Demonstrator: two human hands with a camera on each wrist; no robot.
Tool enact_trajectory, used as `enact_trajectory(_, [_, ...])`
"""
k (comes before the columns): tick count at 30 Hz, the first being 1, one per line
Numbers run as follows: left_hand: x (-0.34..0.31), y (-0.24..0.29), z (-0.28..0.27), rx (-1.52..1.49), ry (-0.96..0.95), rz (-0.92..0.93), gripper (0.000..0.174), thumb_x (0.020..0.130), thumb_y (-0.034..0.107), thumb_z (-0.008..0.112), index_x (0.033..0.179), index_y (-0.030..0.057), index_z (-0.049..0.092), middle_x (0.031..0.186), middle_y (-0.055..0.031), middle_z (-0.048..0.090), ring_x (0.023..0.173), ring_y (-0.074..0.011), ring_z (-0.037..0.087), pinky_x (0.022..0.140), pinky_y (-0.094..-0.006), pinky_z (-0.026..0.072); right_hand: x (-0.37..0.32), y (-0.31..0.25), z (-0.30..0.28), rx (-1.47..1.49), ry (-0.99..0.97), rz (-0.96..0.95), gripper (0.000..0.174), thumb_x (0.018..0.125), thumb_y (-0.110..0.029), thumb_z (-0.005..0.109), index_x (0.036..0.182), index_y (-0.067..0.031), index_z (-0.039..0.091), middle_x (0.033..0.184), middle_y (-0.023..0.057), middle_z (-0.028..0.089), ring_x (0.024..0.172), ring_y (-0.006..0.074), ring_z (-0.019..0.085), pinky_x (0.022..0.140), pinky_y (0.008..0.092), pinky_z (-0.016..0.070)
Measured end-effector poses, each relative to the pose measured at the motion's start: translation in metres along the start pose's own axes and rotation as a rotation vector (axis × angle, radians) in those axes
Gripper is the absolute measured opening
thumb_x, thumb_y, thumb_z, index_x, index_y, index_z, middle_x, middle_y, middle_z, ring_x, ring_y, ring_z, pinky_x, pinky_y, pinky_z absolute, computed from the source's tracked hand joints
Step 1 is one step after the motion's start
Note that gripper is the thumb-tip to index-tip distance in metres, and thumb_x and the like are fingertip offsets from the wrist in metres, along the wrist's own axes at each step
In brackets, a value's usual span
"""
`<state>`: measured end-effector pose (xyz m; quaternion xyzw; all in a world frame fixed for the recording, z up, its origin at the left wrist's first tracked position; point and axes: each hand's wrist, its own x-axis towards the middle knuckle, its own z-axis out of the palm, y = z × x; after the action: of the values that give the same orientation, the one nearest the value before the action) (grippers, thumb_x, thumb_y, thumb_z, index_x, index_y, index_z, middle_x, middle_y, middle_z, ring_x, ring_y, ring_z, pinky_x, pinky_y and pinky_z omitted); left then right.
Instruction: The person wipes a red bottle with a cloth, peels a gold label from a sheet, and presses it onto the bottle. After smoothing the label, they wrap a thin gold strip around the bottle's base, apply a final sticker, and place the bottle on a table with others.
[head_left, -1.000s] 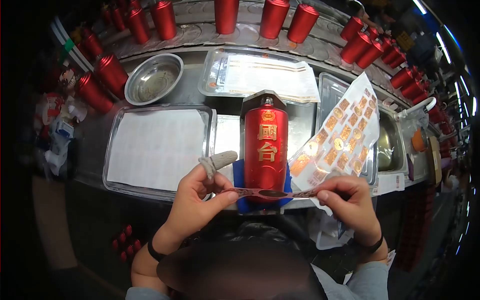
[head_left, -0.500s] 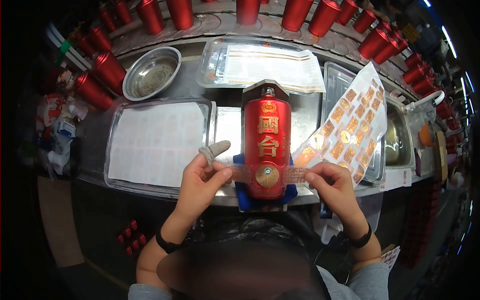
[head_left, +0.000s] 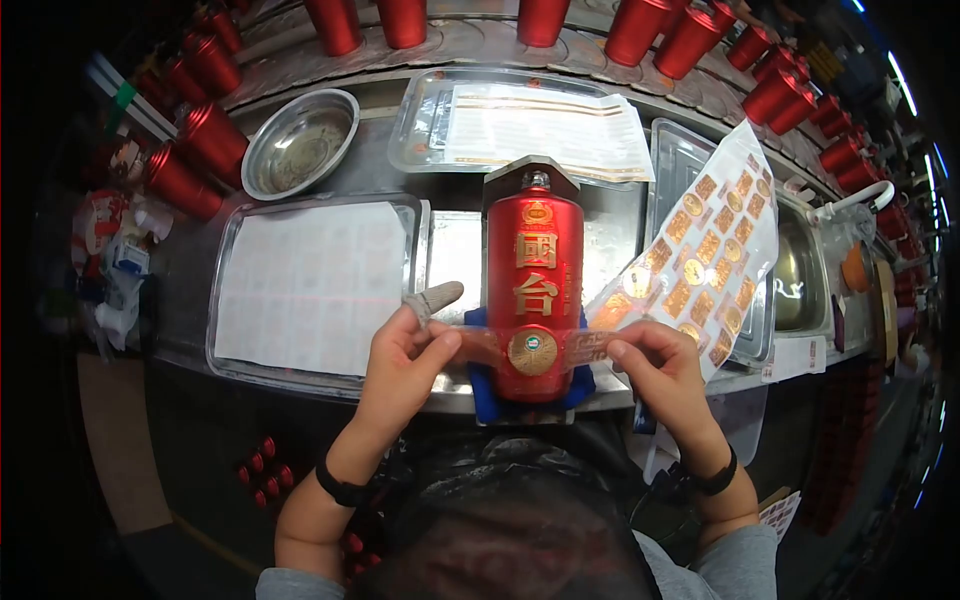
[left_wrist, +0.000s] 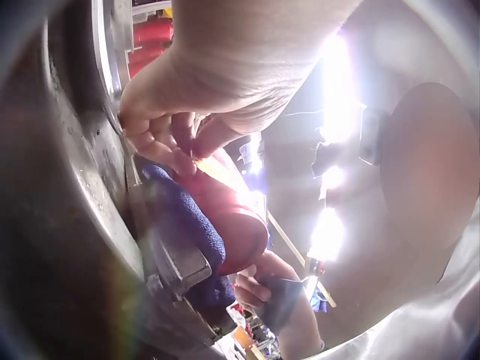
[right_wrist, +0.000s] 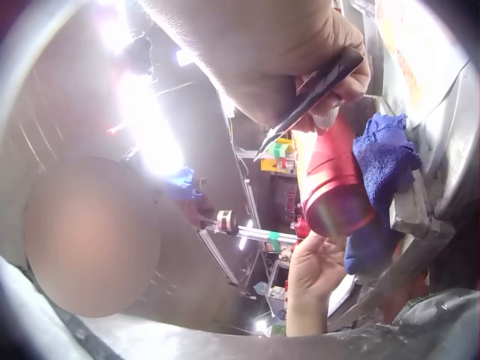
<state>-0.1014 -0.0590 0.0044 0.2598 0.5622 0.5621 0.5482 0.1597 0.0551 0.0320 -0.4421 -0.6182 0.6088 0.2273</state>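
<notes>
A red bottle [head_left: 536, 270] with gold characters lies on a blue cloth [head_left: 487, 398], its neck pointing away. Across its lower part stretches a clear strip [head_left: 590, 348] with a round gold seal [head_left: 532, 351] at the middle. My left hand [head_left: 405, 365] pinches the strip's left end between thumb and fingers; a pale cover sits on one finger. The right end is pinched by my right hand [head_left: 660, 375]. In the right wrist view, a dark pointed tool [right_wrist: 319, 94] crosses the right hand. Whether the strip touches the bottle all along, I cannot tell.
Left of the bottle is a tray [head_left: 213, 290] with white sheets, behind it a metal bowl [head_left: 300, 145]. A sheet of gold stickers [head_left: 705, 250] leans at right beside a sink [head_left: 800, 275]. Red bottles [head_left: 690, 42] stand on a conveyor behind another tray [head_left: 400, 150].
Over the last second the strip has turned from nearly edge-on to flat-facing across the bottle, showing the seal. Since half a second ago, the hands have barely moved. Red bottles on the conveyor have shifted right.
</notes>
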Motion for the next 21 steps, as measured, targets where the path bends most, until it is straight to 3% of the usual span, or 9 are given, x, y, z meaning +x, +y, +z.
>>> enact_trajectory(8, [0.005, -0.001, 0.001, 0.05, 0.02, 0.05, 0.046, 0.095, 0.006, 0.06, 0.139, -0.0011, 0.049, 0.087, 0.0003, 0.065, 0.082, -0.0062, 0.061, 0.075, -0.0223, 0.0507, 0.003, 0.001, 0.002, -0.04, -0.021, -0.01, 0.011, 0.094, -0.009, 0.064, 0.095, 0.0014, 0.069, 0.077, -0.0033, 0.063, 0.067, 0.0011, 0.051, 0.059, 0.02, 0.0401])
enact_trajectory(11, [0.004, -0.003, 0.002, 0.031, 0.0, 0.036, 0.046, 0.097, 0.007, 0.056, 0.141, -0.0009, 0.045, 0.096, -0.0034, 0.067, 0.084, -0.007, 0.062, 0.078, -0.0234, 0.0505, 0.008, 0.011, 0.006, -0.032, 0.021, -0.05, 0.012, 0.094, -0.007, 0.062, 0.102, 0.001, 0.067, 0.081, -0.0026, 0.063, 0.067, 0.0, 0.05, 0.057, 0.0194, 0.0389])
enact_trajectory(14, [0.008, -0.009, -0.004, -0.055, 0.188, 0.124, 0.048, 0.099, 0.007, 0.053, 0.144, -0.0003, 0.041, 0.107, -0.0084, 0.068, 0.088, -0.0084, 0.063, 0.08, -0.0244, 0.0503, 0.007, 0.013, 0.006, -0.021, 0.103, 0.006, 0.02, 0.094, -0.006, 0.062, 0.113, 0.0005, 0.063, 0.086, -0.0013, 0.061, 0.065, -0.0011, 0.049, 0.054, 0.0182, 0.0369])
enact_trajectory(15, [0.009, -0.008, -0.011, -0.016, 0.172, 0.118, 0.059, 0.096, 0.011, 0.058, 0.149, -0.0001, 0.033, 0.127, -0.014, 0.061, 0.107, -0.015, 0.061, 0.095, -0.0303, 0.0467, 0.005, 0.011, 0.006, -0.023, 0.132, 0.042, 0.025, 0.093, -0.006, 0.062, 0.117, 0.0003, 0.061, 0.088, -0.0008, 0.06, 0.065, -0.0014, 0.048, 0.053, 0.0177, 0.0362])
enact_trajectory(18, [0.003, 0.001, -0.006, 0.348, 0.075, 0.375, 0.078, 0.091, 0.019, 0.067, 0.153, -0.0007, 0.023, 0.144, -0.0171, 0.047, 0.13, -0.0235, 0.048, 0.111, -0.0379, 0.0344, -0.004, 0.003, 0.015, -0.052, 0.122, -0.011, 0.044, 0.088, -0.012, 0.072, 0.126, -0.0009, 0.055, 0.096, 0.002, 0.057, 0.061, -0.0009, 0.044, 0.05, 0.0166, 0.0339])
enact_trajectory(19, [0.002, 0.005, -0.004, 0.385, -0.065, 0.423, 0.098, 0.08, 0.024, 0.08, 0.153, -0.0016, 0.02, 0.155, -0.0213, 0.031, 0.146, -0.0305, 0.029, 0.119, -0.0462, 0.019, -0.006, 0.0, 0.018, -0.083, 0.098, -0.043, 0.05, 0.085, -0.015, 0.076, 0.128, -0.0013, 0.054, 0.1, 0.0029, 0.056, 0.06, -0.0002, 0.043, 0.05, 0.017, 0.034])
enact_trajectory(21, [-0.004, 0.014, 0.009, 0.649, -0.165, 0.435, 0.107, 0.075, 0.032, 0.083, 0.153, -0.0021, 0.019, 0.155, -0.0228, 0.029, 0.146, -0.0334, 0.028, 0.12, -0.0504, 0.013, -0.008, -0.008, 0.026, -0.146, 0.05, -0.111, 0.064, 0.079, -0.021, 0.083, 0.131, -0.002, 0.051, 0.106, 0.0048, 0.054, 0.059, 0.0014, 0.041, 0.05, 0.0179, 0.0342])
